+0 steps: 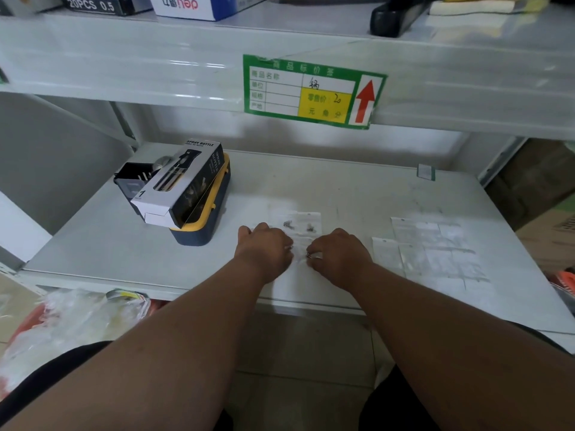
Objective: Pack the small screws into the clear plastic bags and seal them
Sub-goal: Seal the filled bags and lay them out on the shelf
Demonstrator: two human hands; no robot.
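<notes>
On the white shelf (357,194) both my hands meet over a small clear plastic bag (299,253). My left hand (264,244) and my right hand (337,251) each pinch an edge of it with curled fingers. Just beyond my hands lie clear bags holding small dark screws (289,224), with a second bunch of screws (310,228) beside them. A spread of empty clear bags (435,247) lies flat to the right of my right hand. Whether the pinched bag holds screws is hidden by my fingers.
A black-and-white spray bottle box (183,181) rests on a yellow-and-blue case (205,219) at the shelf's left. An upper shelf with a green price label (311,91) hangs overhead. Plastic-wrapped goods (71,318) sit below left, cardboard boxes (547,231) at right.
</notes>
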